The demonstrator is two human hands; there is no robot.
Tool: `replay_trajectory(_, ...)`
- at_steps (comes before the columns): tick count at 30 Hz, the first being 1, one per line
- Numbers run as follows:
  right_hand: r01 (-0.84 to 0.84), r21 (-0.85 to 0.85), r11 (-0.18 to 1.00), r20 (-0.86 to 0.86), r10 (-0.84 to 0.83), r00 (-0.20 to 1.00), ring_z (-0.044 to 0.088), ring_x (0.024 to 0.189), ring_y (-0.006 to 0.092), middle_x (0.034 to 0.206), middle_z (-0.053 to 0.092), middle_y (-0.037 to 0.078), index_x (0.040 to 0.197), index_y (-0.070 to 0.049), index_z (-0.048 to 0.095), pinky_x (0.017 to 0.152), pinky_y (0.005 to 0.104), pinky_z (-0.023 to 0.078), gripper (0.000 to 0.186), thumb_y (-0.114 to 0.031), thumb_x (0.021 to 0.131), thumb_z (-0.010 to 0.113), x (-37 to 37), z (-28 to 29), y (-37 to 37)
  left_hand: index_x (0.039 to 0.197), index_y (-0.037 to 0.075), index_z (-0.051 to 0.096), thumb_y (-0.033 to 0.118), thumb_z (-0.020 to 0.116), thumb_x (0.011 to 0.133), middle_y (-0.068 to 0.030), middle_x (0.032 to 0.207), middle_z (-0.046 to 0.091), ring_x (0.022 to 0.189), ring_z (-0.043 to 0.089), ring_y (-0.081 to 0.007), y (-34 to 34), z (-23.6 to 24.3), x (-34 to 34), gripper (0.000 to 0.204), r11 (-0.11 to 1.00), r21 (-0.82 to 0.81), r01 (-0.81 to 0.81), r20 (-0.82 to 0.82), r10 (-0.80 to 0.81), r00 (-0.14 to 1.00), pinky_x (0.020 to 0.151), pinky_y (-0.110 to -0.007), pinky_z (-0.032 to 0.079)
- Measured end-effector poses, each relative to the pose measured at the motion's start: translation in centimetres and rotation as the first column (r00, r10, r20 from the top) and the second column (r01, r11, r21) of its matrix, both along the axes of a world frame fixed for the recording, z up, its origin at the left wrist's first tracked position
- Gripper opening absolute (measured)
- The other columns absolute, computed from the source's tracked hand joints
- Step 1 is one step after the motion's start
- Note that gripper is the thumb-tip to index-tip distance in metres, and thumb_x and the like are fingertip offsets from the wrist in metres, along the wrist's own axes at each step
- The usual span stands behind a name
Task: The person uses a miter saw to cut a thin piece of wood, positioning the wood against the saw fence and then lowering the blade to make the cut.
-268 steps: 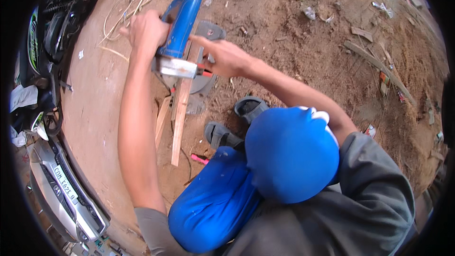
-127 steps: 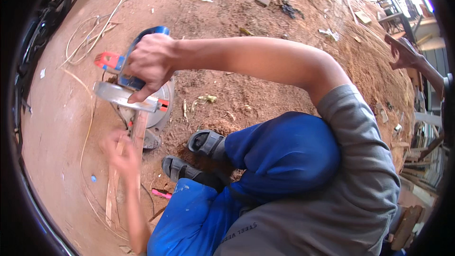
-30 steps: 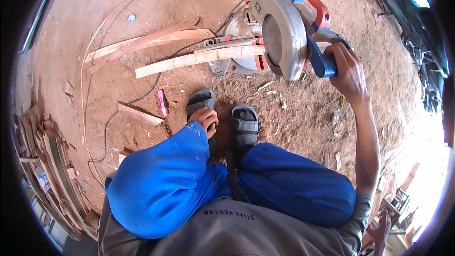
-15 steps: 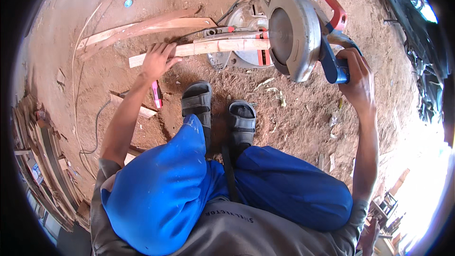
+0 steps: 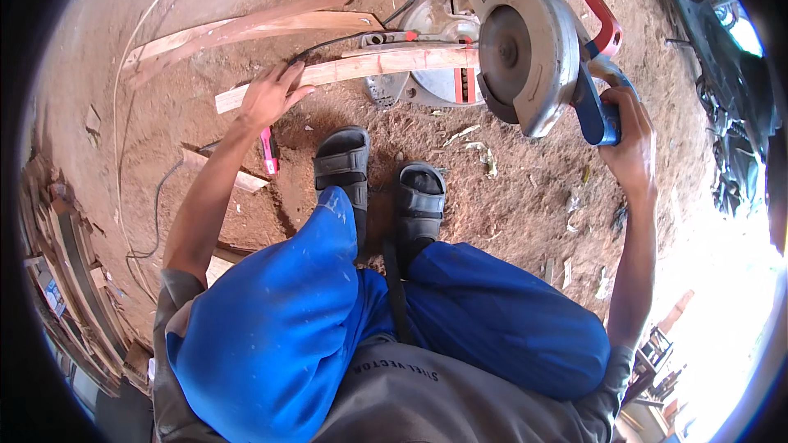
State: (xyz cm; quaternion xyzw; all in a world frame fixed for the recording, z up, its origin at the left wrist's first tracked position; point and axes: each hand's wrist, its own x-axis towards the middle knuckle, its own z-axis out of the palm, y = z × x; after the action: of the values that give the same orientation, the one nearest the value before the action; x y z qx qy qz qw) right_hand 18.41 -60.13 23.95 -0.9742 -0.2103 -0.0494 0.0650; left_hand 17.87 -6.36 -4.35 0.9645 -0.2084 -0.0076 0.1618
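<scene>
My left hand (image 5: 269, 97) holds down a long pale wooden strip (image 5: 353, 69) near its left end, fingers over the top and thumb out along the near side. The strip's right part lies across the base of a miter saw (image 5: 447, 82), its right end beside the saw head. My right hand (image 5: 630, 135) is wrapped round the saw's blue handle (image 5: 593, 107). The round grey blade guard (image 5: 533, 49) stands above the base, right of the strip. The guard hides most of the blade.
Behind the strip lie more wooden boards (image 5: 246, 29) and a black cord. A pink marker-like object (image 5: 268, 152) and a wood offcut (image 5: 238, 176) lie near my left forearm. My sandalled feet (image 5: 341, 168) stand before the saw. Lumber (image 5: 78, 271) is stacked at far left.
The saw head shows a little farther right and more of its round guard faces me. My hands keep their holds on the strip and handle. The whole view has shifted slightly.
</scene>
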Motion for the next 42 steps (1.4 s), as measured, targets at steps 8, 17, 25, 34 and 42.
replay_trajectory(8,0.026,0.008,1.0,-0.006,-0.026,1.0,0.069,0.096,0.0348,0.105,0.071,0.009,0.106,-0.007,0.064,0.083,0.0445,0.055,0.033,-0.009,0.077,0.081,-0.5,-0.4,0.2,0.137,0.006,0.064,0.051,0.07,0.095,-0.0233,0.119,0.069,0.104,0.069,-0.0448,0.2,0.1,0.3,0.062,1.0,0.008,-0.02,-0.023,0.02,1.0,0.089,-0.051,0.057)
replay_trajectory(17,0.009,0.019,1.0,0.064,-0.01,0.998,0.07,0.094,0.0324,0.102,0.07,0.008,0.105,-0.007,0.065,0.08,0.0424,0.056,0.033,-0.009,0.076,0.081,-2.1,-2.2,-0.1,0.133,0.004,0.066,0.05,0.071,0.095,-0.0218,0.113,0.069,0.099,0.069,-0.042,0.0,0.5,0.6,0.06,1.0,0.013,0.018,0.045,-0.019,0.999,0.087,-0.049,0.058)
replay_trajectory(25,0.029,0.027,0.999,0.086,-0.031,0.996,0.071,0.092,0.0316,0.101,0.071,0.008,0.105,-0.006,0.065,0.08,0.042,0.056,0.034,-0.008,0.075,0.082,-2.6,-3.1,0.0,0.134,0.003,0.066,0.048,0.073,0.095,-0.026,0.123,0.068,0.109,0.068,-0.0454,0.1,0.6,0.7,0.059,1.0,0.015,0.007,0.004,-0.007,1.0,0.091,-0.05,0.058)
replay_trajectory(34,0.022,0.04,0.999,0.08,-0.025,0.996,0.07,0.1,0.0348,0.11,0.071,0.013,0.111,-0.004,0.065,0.088,0.0427,0.056,0.039,-0.003,0.075,0.081,-3.3,-4.4,-1.0,0.135,0.003,0.065,0.046,0.073,0.095,-0.0252,0.121,0.069,0.107,0.068,-0.0456,-0.1,0.9,0.7,0.059,1.0,0.017,-0.002,-0.037,0.003,0.999,0.09,-0.051,0.058)
replay_trajectory(42,0.017,0.023,1.0,0.15,-0.021,0.988,0.071,0.096,0.0314,0.106,0.073,0.008,0.109,-0.007,0.066,0.084,0.0418,0.057,0.043,-0.004,0.069,0.083,-3.8,-5.1,-0.8,0.135,0.004,0.065,0.05,0.071,0.095,-0.0245,0.119,0.07,0.106,0.069,-0.0449,0.2,0.2,0.9,0.061,1.0,-0.001,0.006,0.0,-0.006,1.0,0.091,-0.05,0.058)
